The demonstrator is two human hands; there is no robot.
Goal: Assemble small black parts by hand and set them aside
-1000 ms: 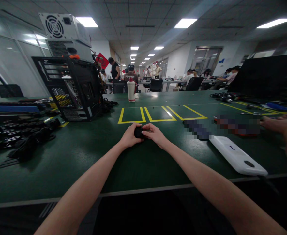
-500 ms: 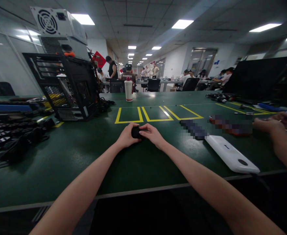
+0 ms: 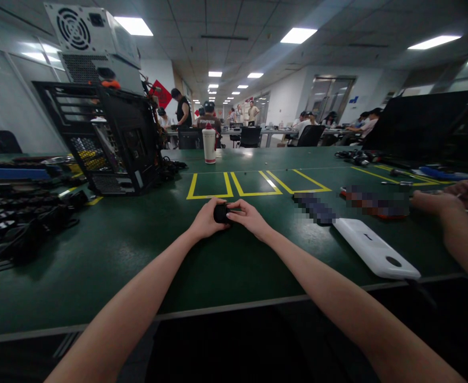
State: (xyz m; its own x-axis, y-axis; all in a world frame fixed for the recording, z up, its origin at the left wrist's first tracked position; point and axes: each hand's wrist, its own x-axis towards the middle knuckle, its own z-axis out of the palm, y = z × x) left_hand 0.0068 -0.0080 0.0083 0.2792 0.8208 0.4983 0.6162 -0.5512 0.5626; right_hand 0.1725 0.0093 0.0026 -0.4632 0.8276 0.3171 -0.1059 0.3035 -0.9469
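At green counter (image 3: 234,271): small blk roundish item (image 3: 220,213).
L hand (image 3: 207,220) curled round it; R hand (image 3: 248,218) near-closed, pinching its edge.

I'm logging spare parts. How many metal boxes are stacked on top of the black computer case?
2: the upper box, with the round fan grille, and the lower box under it. Any behind them would be hidden.

A round part (image 3: 220,214) sits between the left hand (image 3: 208,219) and right hand (image 3: 248,217). On the table (image 3: 234,271) beyond them lie 3 tape outlines (image 3: 260,194), with a bottle (image 3: 209,144) behind. To the left, a computer case (image 3: 134,122) bears 2 stacked power supplies (image 3: 110,37); to the right, a phone (image 3: 314,208) meets a power bank (image 3: 372,244).
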